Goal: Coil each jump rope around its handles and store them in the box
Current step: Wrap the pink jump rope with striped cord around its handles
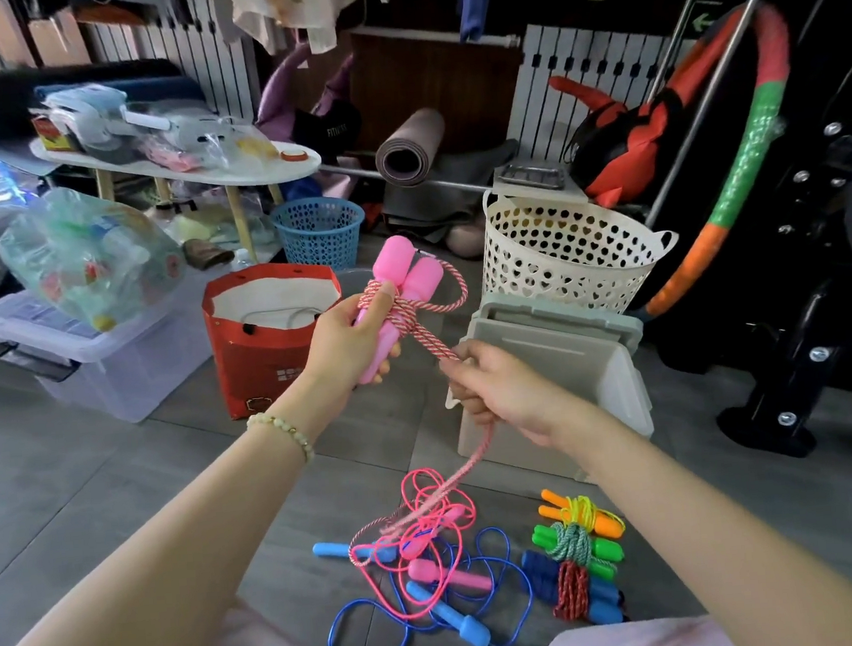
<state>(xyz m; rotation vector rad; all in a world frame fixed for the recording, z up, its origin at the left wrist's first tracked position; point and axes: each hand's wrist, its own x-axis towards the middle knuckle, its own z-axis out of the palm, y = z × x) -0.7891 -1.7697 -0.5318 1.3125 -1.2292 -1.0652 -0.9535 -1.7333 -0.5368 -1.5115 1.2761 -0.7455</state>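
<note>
A cluttered room with a grey tiled floor (118,478): a white plastic basket with heart-shaped holes (562,254), a blue mesh basket (320,229), a clear lidded storage bin (97,362) and an open red paper bag (262,357) stand at the back.

The left hand (343,340), with a bead bracelet at the wrist, grips a pair of pink plastic jump-rope handles (390,295) held side by side, upright. A pink-and-white twisted rope (433,345) is wound several turns around their middle, with one loop sticking out to the right. The right hand (497,394) is closed around the same rope just below the handles, pulling it taut. From there the rope drops to the floor.

A pale grey plastic box (551,363) sits just behind the right hand.

On the floor near the knees lie a loose thin pink rope with pink handles (435,569), tangled with a loose blue rope with blue handles (449,614). Beside them are three coiled bundles, touching: orange handles with yellow cord (579,513), green handles with green-white cord (577,544), and blue handles with red cord (571,588).
</note>
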